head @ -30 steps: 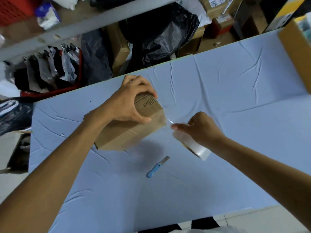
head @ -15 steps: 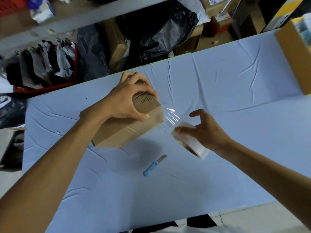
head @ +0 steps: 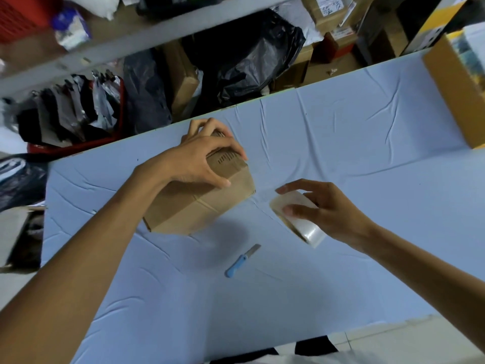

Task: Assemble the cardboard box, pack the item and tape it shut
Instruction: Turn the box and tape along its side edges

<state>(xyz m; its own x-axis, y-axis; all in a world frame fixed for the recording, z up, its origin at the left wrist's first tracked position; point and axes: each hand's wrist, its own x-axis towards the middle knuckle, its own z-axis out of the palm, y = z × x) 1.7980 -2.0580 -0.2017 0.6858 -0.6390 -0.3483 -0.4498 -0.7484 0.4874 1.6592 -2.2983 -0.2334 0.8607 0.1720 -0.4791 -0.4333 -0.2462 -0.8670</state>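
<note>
A closed brown cardboard box (head: pixel 199 206) lies on the pale blue table (head: pixel 341 143), its printed end face turned up and to the right. My left hand (head: pixel 202 158) grips that end from above, fingers curled over the far edge and thumb on the near side. Just right of the box my right hand (head: pixel 322 206) holds a roll of clear tape (head: pixel 301 222) between thumb and fingers. A faint clear strip runs from the roll to the box's right end.
A small blue-handled knife (head: pixel 242 261) lies on the table below the box. A large open cardboard box (head: pixel 454 82) stands at the table's far right edge. Beyond the table's far edge are black bags (head: pixel 252 56), cartons and a red crate of clothes.
My right hand has drawn the tape roll a little further right from the box, and its fingers have spread wider over the roll. The left hand stays on the box.
</note>
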